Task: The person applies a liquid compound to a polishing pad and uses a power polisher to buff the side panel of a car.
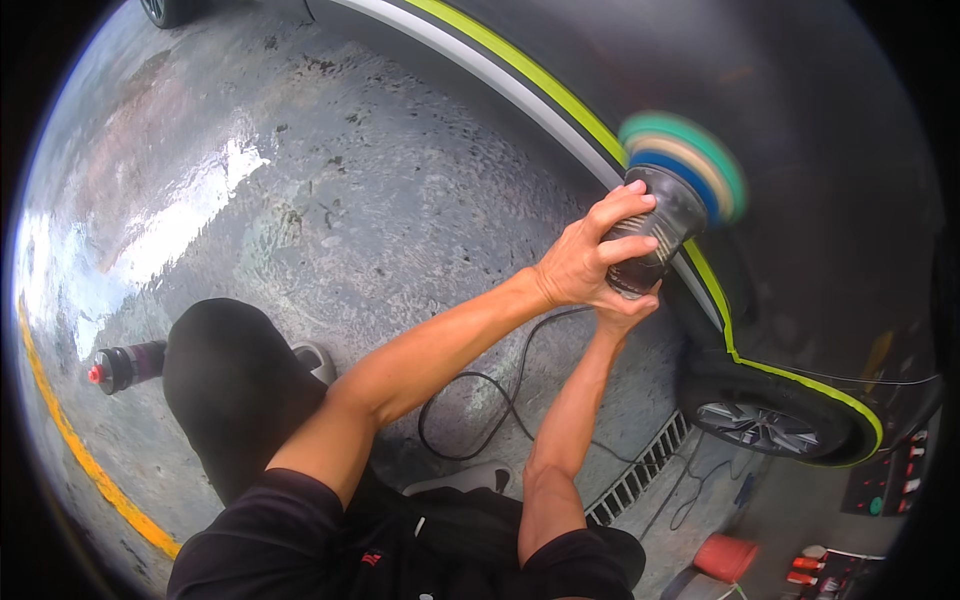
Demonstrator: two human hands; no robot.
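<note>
Both my hands are on a black car polisher (671,196), which is tilted against the dark lower side of a car (817,195). Its round foam pad (660,124), green with a tan layer over a blue backing plate, looks motion-blurred at the panel. My left hand (589,244) wraps around the machine's head with the fingers spread. Lower down and partly behind it, my right hand (628,309) grips the polisher; most of its fingers are hidden. Yellow-green masking tape (517,58) lines the panel's lower edge, above a silver sill trim (480,64).
A black cord (517,367) loops over the worn grey floor near my feet. Beside my left knee lies a dark bottle with a red cap (124,367). At right are a car wheel (757,429), a drain grate (637,471), a red bucket (726,556) and several bottles (806,570).
</note>
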